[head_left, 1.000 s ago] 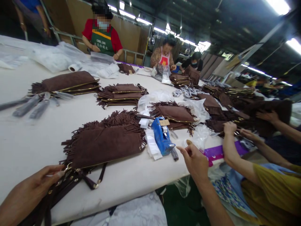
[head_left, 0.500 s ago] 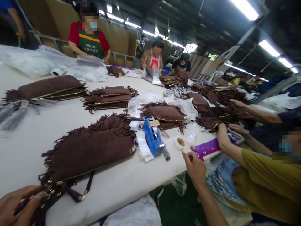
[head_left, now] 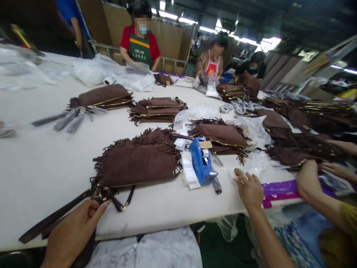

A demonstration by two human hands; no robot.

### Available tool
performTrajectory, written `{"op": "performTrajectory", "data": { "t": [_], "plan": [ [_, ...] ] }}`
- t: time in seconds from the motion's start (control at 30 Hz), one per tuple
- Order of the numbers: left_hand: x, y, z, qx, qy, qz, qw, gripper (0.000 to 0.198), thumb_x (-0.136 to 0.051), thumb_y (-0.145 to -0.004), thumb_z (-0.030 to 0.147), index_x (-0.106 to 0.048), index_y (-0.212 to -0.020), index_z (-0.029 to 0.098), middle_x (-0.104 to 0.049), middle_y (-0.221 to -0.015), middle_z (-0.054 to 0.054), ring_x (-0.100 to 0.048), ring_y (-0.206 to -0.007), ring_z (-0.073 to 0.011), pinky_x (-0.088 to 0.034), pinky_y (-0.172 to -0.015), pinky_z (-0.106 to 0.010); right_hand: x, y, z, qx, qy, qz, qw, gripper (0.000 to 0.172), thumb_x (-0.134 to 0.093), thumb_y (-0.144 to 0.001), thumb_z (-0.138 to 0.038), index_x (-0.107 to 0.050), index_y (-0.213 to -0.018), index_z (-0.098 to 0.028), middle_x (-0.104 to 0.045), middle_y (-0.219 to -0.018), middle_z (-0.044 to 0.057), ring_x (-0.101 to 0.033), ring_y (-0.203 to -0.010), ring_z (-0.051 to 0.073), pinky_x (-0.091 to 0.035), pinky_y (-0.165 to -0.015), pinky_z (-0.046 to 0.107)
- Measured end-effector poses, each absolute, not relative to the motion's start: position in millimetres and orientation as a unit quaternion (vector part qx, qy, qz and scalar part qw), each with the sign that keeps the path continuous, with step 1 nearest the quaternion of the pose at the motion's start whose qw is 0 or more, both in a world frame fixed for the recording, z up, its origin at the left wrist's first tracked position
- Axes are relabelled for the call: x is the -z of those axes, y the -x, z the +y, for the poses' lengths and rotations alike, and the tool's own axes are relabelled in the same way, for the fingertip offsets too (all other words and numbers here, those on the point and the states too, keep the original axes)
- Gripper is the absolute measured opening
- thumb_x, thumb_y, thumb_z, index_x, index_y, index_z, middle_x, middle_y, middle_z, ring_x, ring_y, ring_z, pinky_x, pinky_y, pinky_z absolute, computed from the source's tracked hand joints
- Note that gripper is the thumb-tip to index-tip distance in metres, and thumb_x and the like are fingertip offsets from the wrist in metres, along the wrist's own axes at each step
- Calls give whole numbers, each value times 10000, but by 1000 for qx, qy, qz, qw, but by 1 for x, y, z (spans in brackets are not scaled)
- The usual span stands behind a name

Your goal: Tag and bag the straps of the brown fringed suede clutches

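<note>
A dark brown fringed handbag (head_left: 142, 163) with a gold zip lies on the white table in front of me. My left hand (head_left: 74, 227) is closed on its brown strap (head_left: 86, 251) by the metal fittings at the near left corner. Other strap parts stretch left over the table. At the right, my right hand (head_left: 251, 190) has its fingertips over a small pale roll of tape (head_left: 234, 174), partly covering it. Between my hands stands a blue tape dispenser (head_left: 200, 165), on white paper slips (head_left: 189, 171) beside the bag.
Behind lie more brown bags (head_left: 157, 109) and plastic film (head_left: 195, 113). A purple plastic strip (head_left: 281, 190) runs right of my hand, under a co-worker's arm (head_left: 315, 182). Masked co-workers (head_left: 142, 48) stand across the table. Wrapped handles (head_left: 68, 121) lie left.
The view has swung left, so things sit further right. My right hand has moved from beside the tape roll onto it. My left hand stays at the bag's strap.
</note>
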State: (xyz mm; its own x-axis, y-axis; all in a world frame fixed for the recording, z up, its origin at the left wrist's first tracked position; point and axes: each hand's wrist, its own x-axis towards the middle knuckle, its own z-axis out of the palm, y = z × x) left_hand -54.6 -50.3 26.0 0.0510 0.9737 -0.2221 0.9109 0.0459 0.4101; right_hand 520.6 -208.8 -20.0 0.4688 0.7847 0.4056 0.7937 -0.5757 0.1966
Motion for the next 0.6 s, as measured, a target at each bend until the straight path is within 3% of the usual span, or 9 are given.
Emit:
{"op": "performTrajectory", "data": {
  "t": [0.13, 0.23, 0.33, 0.4, 0.5, 0.6],
  "plan": [
    [-36, 53, -49, -47, -693, 686, 219, 342, -447, -855, 565, -584, -890, 254, -665, -795, 1, -624, -709, -219, -397, -610, -298, -13, -483, -212, 250, 846, -456, 113, 467, -449, -908, -480, -597, -1141, -103, -579, -1208, 220, -537, -1075, 343, -437, -816, 422],
    [-44, 53, -47, -81, -706, 674, 199, 290, -429, -882, 501, -575, -949, 259, -672, -858, -1, -631, -768, -220, -411, -651, -297, -40, -417, -208, 209, 833, -478, 181, 345, -452, -933, -440, -607, -1076, -167, -668, -1018, 126, -609, -797, 236, -422, -687, 324],
    [-50, 41, -47, -125, -739, 634, 189, 254, -409, -907, 455, -566, -939, 258, -663, -865, 5, -624, -795, -212, -417, -684, -293, -47, -354, -190, 142, 777, -595, 151, 239, -501, -929, -393, -619, -948, -185, -673, -918, 88, -607, -819, 211, -416, -745, 310],
    [-54, 26, -47, -151, -772, 587, 191, 235, -400, -920, 419, -563, -920, 250, -655, -856, 4, -618, -791, -205, -419, -695, -293, -40, -332, -172, 129, 748, -641, 112, 227, -511, -930, -349, -602, -1026, -166, -663, -998, 110, -599, -914, 233, -424, -792, 328],
    [-57, -2, -47, -178, -825, 492, 212, 214, -372, -945, 346, -552, -923, 232, -639, -871, -10, -611, -796, -193, -423, -720, -296, -23, -326, -151, 136, 727, -672, 38, 315, -467, -928, -171, -519, -1239, -150, -610, -1198, 147, -598, -975, 247, -441, -734, 329],
    [-59, -37, -45, -195, -866, 402, 224, 196, -359, -955, 277, -546, -953, 218, -615, -917, -36, -599, -842, -193, -434, -755, -306, -14, -334, -143, 140, 712, -688, -5, 375, -415, -884, -29, -541, -1212, -159, -597, -1233, 144, -622, -902, 216, -424, -670, 302]
  ]
}}
